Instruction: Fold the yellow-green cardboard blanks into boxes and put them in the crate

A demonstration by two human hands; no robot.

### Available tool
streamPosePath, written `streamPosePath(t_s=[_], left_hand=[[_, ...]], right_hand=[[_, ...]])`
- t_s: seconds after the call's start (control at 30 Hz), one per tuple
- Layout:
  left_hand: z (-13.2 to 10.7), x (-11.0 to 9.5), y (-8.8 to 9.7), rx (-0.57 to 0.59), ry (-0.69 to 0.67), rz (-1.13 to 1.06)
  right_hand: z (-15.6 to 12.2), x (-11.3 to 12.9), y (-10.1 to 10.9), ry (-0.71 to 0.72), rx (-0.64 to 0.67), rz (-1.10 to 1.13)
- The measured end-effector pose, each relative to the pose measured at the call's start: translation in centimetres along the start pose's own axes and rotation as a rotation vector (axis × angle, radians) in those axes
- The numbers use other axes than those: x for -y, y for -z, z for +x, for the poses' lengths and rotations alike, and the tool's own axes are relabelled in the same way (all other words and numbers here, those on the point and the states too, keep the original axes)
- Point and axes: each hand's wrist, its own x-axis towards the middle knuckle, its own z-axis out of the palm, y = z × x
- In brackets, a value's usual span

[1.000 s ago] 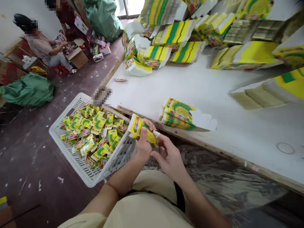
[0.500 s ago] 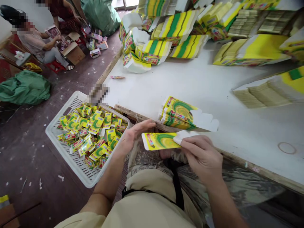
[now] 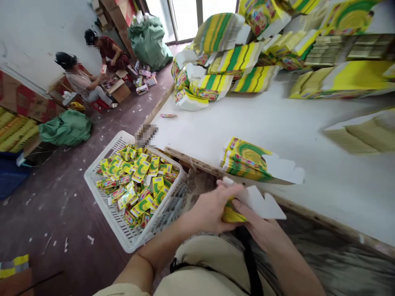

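Observation:
My left hand (image 3: 211, 209) and my right hand (image 3: 257, 228) meet over my lap and both grip one flat yellow-green carton blank (image 3: 253, 203), whose white flaps stick out to the right. The fingers of both hands are closed round it. Just beyond, on the white table (image 3: 277, 123), lies a small stack of flat carton blanks (image 3: 247, 160) of the same kind. To my left on the floor stands a white plastic basket (image 3: 101, 193) filled with several folded yellow-green small boxes (image 3: 138, 181).
Large piles of flat cartons (image 3: 234, 61) cover the far side of the table. Two people (image 3: 89, 80) sit at the back left among cardboard boxes. Green sacks (image 3: 66, 127) lie on the floor. The table's wooden edge (image 3: 308, 213) runs just before my knees.
A second ago I held a folded box by the basket. Then my right hand held a flat blank with the left hand open. Now both hands grip a blank. The view has tilted up.

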Motion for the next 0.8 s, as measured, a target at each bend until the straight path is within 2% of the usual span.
streamPosePath(t_s=[0.07, 0.13, 0.23, 0.37, 0.43, 0.5, 0.57, 0.67, 0.8], left_hand=[[-0.2, 0.3, -0.4, 0.017, -0.023, 0.027], [-0.2, 0.7, -0.5, -0.006, -0.022, 0.007], [0.1, 1.3, -0.5, 0.017, 0.063, -0.040], [1.1, 2.7, -1.1, 0.038, 0.111, 0.027], [1.4, 3.4, -1.7, 0.008, 0.125, 0.007], [1.5, 3.8, -1.9, -0.033, 0.180, -0.080], [1.2, 3.8, -1.6, -0.070, 0.195, -0.161], [0.9, 3.3, -0.4, -0.104, 0.109, -0.141], [1.2, 2.6, 1.3, 0.013, 0.060, -0.031]], right_hand=[[-0.1, -0.4, -0.3, -0.113, 0.063, 0.125], [-0.1, -0.7, -0.3, -0.109, 0.087, 0.133], [-0.2, -1.4, 0.0, 0.059, 0.069, -0.076], [-0.3, -2.6, 0.1, 0.396, 0.042, -0.497], [0.2, -2.9, 0.5, 0.501, 0.010, -0.589], [1.0, -2.8, 1.2, 0.570, 0.012, -0.590], [2.0, -2.6, 2.0, 0.622, 0.062, -0.575], [2.9, -2.4, 2.6, 0.655, 0.120, -0.628], [2.9, -1.8, 2.8, 0.590, 0.193, -0.640]])
